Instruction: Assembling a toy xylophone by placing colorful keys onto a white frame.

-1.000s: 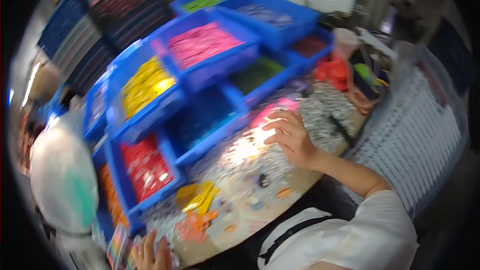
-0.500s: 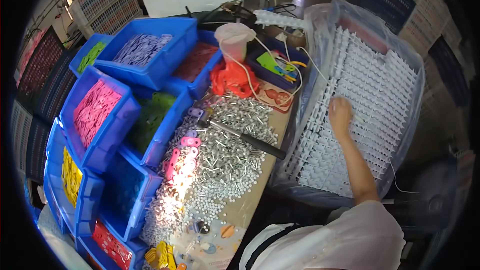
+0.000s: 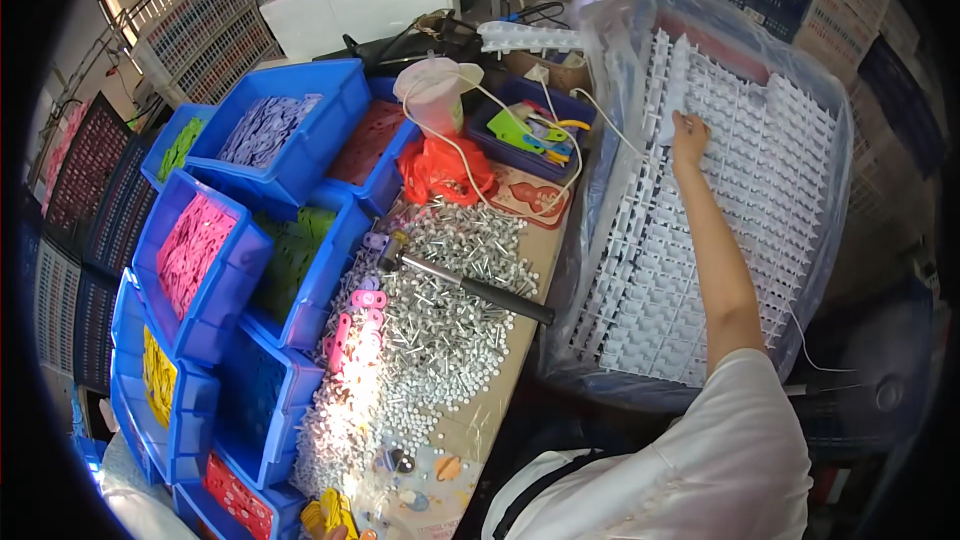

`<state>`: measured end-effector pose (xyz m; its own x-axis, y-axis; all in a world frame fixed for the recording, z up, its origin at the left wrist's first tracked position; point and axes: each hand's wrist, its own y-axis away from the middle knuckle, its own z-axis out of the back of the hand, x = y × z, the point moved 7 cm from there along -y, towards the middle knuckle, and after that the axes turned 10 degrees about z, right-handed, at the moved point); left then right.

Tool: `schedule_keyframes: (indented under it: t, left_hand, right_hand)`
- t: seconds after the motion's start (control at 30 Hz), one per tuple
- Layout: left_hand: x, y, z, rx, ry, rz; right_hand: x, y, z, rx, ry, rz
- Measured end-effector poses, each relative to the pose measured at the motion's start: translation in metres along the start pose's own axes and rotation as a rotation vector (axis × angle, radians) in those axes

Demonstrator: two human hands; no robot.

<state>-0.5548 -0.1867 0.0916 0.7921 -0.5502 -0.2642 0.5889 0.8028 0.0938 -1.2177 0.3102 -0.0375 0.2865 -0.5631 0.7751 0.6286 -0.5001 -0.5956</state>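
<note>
Right hand: it's moved further up the bin than half a second ago, off to the right of the hammer and past its head end. Fingers look pinched together on something white, probably for an easy hold on a free end.
White strip: lengthwise in the bin, right of the hammer and beyond it. Near end is at the fingers (looks gripped, though it's small from up here).
White rows: packed side by side right of the hammer, I'd guess to keep the toothed edges from tangling.
Plastic-lined bin: just right of the hammer's handle, liner folded out over the sides, probably to keep dust off.
Left hand: barely a fingertip, way nearer the wearer than the hammer, by the yellow pieces. Can't tell if it's gripping.
Metal pins: spread around the hammer on the desk, likely heaped loose for quick grabbing.
Blue bins: fanned out left of the hammer, mostly one colour each, presumably for sorting within reach.
Cup: beyond the hammer, behind the red bag (parked out of the way, I reckon).
</note>
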Motion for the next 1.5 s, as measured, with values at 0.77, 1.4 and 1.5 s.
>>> schedule_keyframes:
  t: [0.77, 1.4, 1.5]
  left_hand:
    - [-0.011, 0.022, -0.045, -0.197, 0.938, 0.174]
    - [0.025, -0.005, -0.085, -0.221, 0.442, 0.255]
    - [-0.009, -0.005, -0.056, -0.261, 0.124, 0.073]
  right_hand:
    - [0.363, 0.393, 0.071, 1.679, -1.124, -0.414]
    - [0.405, 0.463, 0.119, 1.664, -0.779, 1.495]
    - [0.407, 0.443, 0.092, 1.653, -0.800, 1.236]
